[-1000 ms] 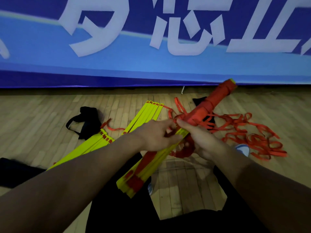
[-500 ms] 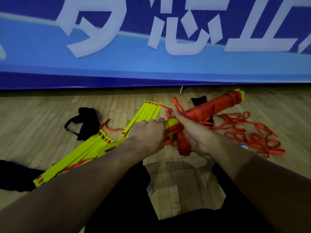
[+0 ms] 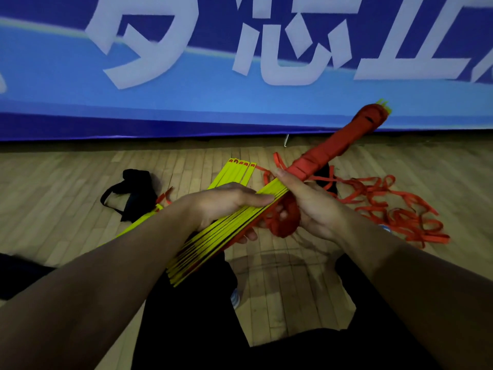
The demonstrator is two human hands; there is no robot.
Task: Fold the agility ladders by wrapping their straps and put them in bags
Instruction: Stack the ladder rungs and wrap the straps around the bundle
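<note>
- A pale wooden sports floor (image 3: 80, 182) runs up to a blue banner (image 3: 186, 102) with large white characters along the back wall; the light is dim.
- The person sits with dark-clothed legs spread, so the work stays over the lap, off the floor.
- The left hand (image 3: 226, 201) lies over the bundle of yellow rungs (image 3: 213, 244), thumb straight along the top edge and fingertips showing beneath: it clamps the stack, probably to keep the flat slats from fanning out.
- The right hand (image 3: 312, 204) grips the bundle where yellow gives way to red, fingers curled round a thick loop of red strap (image 3: 282, 222). Judging by that hold, it is drawing the next turn tight.
- Beyond the right hand, the far half of the bundle is already a wrapped red section (image 3: 333, 150) angling up and away, with yellow rung tips poking out of its end. The near half is bare yellow, so the wrapping looks about halfway.
- Loose strap (image 3: 394, 209) lies in tangled loops on the floor to the right, feeding toward the hands; it could snag as it is pulled in.
- A second ladder (image 3: 240, 172) lies flat on the floor behind the left hand, unwrapped.
- A black bag (image 3: 133, 193) sits crumpled further left, apart from both ladders; nothing is bagged yet.
</note>
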